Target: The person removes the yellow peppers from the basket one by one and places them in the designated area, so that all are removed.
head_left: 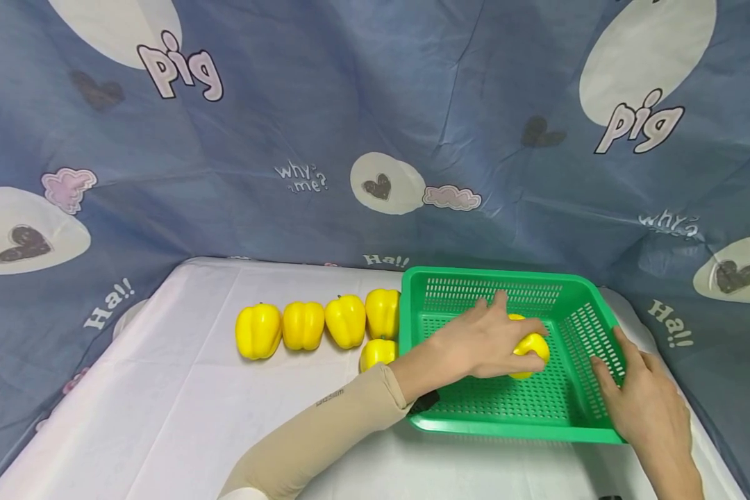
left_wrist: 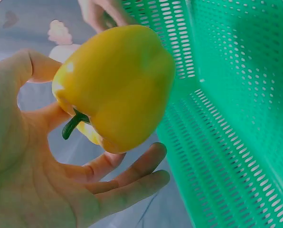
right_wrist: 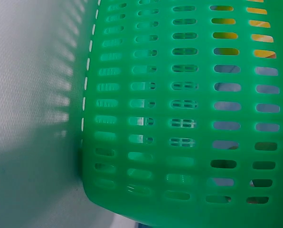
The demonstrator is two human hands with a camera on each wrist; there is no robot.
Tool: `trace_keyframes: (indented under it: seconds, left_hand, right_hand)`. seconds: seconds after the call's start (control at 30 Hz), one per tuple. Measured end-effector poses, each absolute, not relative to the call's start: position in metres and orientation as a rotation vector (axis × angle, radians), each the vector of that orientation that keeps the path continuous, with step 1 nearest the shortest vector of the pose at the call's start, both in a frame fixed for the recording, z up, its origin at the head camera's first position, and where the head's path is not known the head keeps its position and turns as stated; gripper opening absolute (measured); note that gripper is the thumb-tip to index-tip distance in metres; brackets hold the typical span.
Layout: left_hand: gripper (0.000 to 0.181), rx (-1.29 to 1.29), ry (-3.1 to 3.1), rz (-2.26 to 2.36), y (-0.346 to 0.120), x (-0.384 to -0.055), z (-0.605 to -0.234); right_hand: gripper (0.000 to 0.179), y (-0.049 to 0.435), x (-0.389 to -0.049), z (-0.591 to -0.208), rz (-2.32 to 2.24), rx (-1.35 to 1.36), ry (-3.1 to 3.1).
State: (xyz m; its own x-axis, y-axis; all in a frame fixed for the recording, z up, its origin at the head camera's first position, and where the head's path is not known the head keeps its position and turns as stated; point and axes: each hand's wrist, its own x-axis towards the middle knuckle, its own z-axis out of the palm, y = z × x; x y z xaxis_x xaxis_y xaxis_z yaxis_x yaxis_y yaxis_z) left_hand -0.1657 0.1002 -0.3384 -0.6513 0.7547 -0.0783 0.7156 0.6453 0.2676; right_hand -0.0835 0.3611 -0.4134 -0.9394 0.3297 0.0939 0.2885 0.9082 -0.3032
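Over the inside of the green slotted basket (head_left: 517, 430), my left hand (head_left: 490, 340) holds a yellow bell pepper (head_left: 533, 345). The left wrist view shows this pepper (left_wrist: 125, 85) with its short green stem turned toward the palm. Thumb and index finger pinch its side, while the other fingers of that hand (left_wrist: 42, 161) spread beneath it. At the basket's right side, my right hand (head_left: 650, 399) grips the rim, its thumb on the inner side. In the right wrist view the basket wall (right_wrist: 163, 78) fills most of the picture, and the right hand is out of sight.
Left of the basket, several yellow bell peppers (head_left: 303, 325) stand in a row on the white cloth (head_left: 181, 389). One more pepper (head_left: 378, 353) sits in front, against the basket's left wall. A blue printed curtain (head_left: 325, 125) hangs behind the table.
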Motion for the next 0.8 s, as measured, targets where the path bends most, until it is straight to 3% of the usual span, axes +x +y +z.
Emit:
trace_keyframes:
  seconds: [0.3, 0.8]
  left_hand:
    - [0.058, 1.259, 2.691, 0.565, 0.07, -0.157, -0.325]
    - [0.056, 1.102, 2.844, 0.834, -0.006, -0.152, -0.319]
  right_hand:
    - [0.076, 0.361, -0.084, -0.413, 0.433, -0.516, -2.948]
    - [0.078, 0.36, -0.085, -0.41, 0.432, -0.539, -2.978]
